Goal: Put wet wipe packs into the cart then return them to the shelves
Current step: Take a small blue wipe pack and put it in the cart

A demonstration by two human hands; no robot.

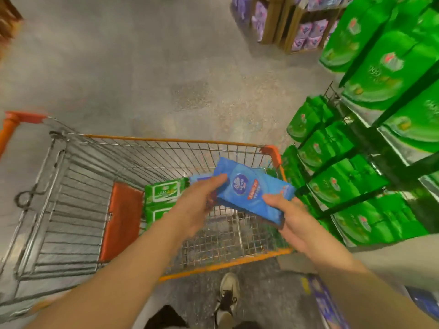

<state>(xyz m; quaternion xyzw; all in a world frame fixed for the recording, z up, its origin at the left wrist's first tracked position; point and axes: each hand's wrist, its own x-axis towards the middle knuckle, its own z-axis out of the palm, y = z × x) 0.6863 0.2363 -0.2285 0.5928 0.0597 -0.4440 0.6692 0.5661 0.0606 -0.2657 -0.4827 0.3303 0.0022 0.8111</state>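
Blue wipe pack (251, 195) is up over the cart (166, 139), left hand (197, 205) and right hand (292, 219) each gripping an end. Looks soft, light, kinda slick, so grab the ends. 2 green packs (164, 198) sit inside, green shelves (370, 143) just right.

We hold a blue pack (253, 193) wrapped in glossy plastic film that catches the light. The cart (147, 148) below is bare, dull grey metal wire, edged with smooth orange plastic trim; an orange plastic flap (122, 219) lies inside. The green packs (164, 193) in it look like shiny plastic film too, as do the green bags (384, 67) on the shelves. The floor (154, 67) is matt, speckled grey concrete. Farther off stands a wooden rack (288, 27).
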